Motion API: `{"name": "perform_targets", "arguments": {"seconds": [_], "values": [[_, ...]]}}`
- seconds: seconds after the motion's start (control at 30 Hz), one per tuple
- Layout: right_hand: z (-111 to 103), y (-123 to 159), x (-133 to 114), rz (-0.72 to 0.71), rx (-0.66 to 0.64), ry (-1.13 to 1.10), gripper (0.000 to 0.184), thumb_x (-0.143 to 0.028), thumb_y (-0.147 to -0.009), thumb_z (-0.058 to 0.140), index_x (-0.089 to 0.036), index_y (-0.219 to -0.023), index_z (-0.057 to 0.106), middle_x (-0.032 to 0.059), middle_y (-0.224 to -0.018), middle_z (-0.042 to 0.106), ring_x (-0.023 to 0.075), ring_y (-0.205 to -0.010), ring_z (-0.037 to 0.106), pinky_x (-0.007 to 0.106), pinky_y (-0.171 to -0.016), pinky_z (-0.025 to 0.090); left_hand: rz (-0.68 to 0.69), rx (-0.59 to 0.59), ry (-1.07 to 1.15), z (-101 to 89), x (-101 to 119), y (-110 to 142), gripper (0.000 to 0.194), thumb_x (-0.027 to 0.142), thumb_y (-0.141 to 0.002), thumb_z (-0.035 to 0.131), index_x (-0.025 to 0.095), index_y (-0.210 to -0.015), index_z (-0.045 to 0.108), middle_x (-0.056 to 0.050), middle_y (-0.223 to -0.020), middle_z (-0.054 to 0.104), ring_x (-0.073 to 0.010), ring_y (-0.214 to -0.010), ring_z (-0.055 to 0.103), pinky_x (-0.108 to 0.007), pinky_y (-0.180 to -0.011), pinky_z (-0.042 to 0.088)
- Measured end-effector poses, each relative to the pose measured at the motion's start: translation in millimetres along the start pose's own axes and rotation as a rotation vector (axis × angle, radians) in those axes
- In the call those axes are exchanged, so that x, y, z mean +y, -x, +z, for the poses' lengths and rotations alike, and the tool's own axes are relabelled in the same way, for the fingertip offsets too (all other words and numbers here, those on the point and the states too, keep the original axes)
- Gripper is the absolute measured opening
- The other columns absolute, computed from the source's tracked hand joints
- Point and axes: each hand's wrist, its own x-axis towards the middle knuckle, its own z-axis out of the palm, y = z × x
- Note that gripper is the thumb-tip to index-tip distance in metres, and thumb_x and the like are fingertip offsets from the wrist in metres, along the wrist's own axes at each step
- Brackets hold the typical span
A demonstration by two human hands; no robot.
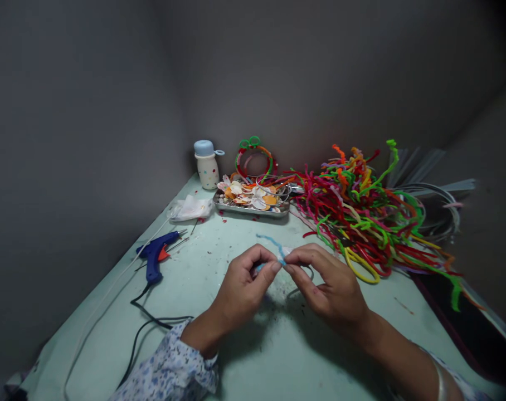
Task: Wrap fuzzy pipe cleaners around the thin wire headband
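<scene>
Pale green tabletop (253, 384) runs beneath both forearms. Nearest, the left sleeve (169, 367) lies close to the black cord (153, 319); a sweep of that arm could snag it and drag the blue glue gun (154, 259) around. The left hand (242, 281) and right hand (339, 284) almost meet, thumb and finger of each pinched on a blue fuzzy strip (271, 240), its free end trailing away beyond them. With so small a hold, the strip could slip or spring loose if either pinch eased; a hard twist might kink it. Something pale blue shows under the left fingers, perhaps more of the strip, though I can't be sure.

Farther off, the heap of coloured fuzzy stems (361, 206) looks badly tangled, so pulling one might bring others along. Beside it, the crowded metal tray (253, 210) could spill beads if bumped. Behind stand a capped bottle (208, 171) and the grey wall (278, 67).
</scene>
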Motion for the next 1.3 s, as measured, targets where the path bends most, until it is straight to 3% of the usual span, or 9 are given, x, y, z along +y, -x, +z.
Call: {"name": "perform_targets", "arguments": {"seconds": [0.47,0.8,1.1,1.3], "values": [[-4,-3,-2,0.006,-0.069,0.015,0.012,-0.017,-0.085,0.054,-0.020,-0.095,0.060,0.0051,-0.081,0.065,0.0182,-0.075,0.062,0.030,-0.066,0.050,0.025,0.013,-0.069,-0.3,1,0,0.019,0.033,-0.087,0.052,0.016,-0.080,0.058,0.000,-0.074,0.052,-0.0114,-0.066,0.046,-0.022,-0.058,0.036],[-12,-5,1,0.220,-0.215,-0.140,0.014,-0.023,-0.088,0.053,-0.023,-0.098,0.063,0.0051,-0.089,0.066,0.0187,-0.083,0.063,0.028,-0.068,0.051,0.056,0.010,-0.093,-1.8,1,0,0.019,0.032,-0.088,0.051,0.016,-0.080,0.057,0.001,-0.074,0.052,-0.0116,-0.067,0.047,-0.023,-0.062,0.037],[-13,-8,-3,0.311,-0.277,-0.203,0.013,-0.027,-0.089,0.051,-0.021,-0.091,0.063,0.0034,-0.083,0.065,0.0172,-0.076,0.061,0.027,-0.065,0.048,0.033,-0.013,-0.081,-1.2,-1,0,0.021,0.035,-0.088,0.052,0.016,-0.081,0.057,0.001,-0.075,0.051,-0.0109,-0.067,0.047,-0.022,-0.060,0.037],[-15,-11,-2,0.488,-0.344,-0.421,0.019,-0.034,-0.089,0.051,-0.020,-0.088,0.063,0.0007,-0.075,0.061,0.0148,-0.069,0.057,0.024,-0.061,0.046,0.036,-0.024,-0.084,-2.0,-1,1,0.021,0.035,-0.088,0.052,0.017,-0.081,0.056,0.001,-0.075,0.051,-0.0109,-0.067,0.047,-0.023,-0.060,0.038]]}}
